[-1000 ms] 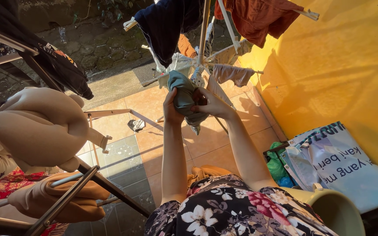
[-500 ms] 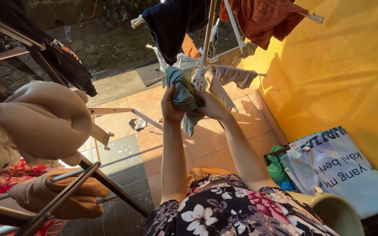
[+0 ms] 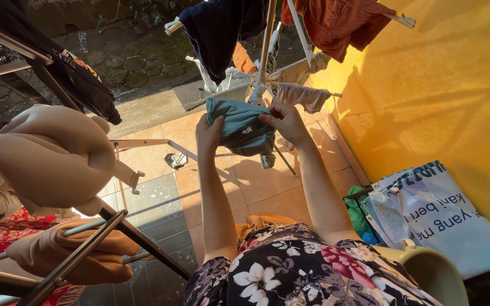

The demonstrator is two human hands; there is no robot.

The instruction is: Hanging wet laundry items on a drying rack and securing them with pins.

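2 hands apart, left hand (image 3: 207,134), right hand (image 3: 282,118) gripping teal cloth (image 3: 240,126) stretched between.

Low warm sunlight is flooding the smooth yellow wall (image 3: 449,85), throwing long soft shadows, while wide-lens distortion is bending edges.

We held a teal cloth (image 3: 240,129), plain but for a small white mark. At twelve o'clock hung a navy garment (image 3: 216,28); at one o'clock, a rust-red shirt (image 3: 341,20). The wall (image 3: 443,85) at three o'clock was yellow. Our dress (image 3: 301,272) was black with white and pink flowers. The floor tiles (image 3: 267,187) were orange-tan, and at nine o'clock a beige plush toy (image 3: 52,158) hung.
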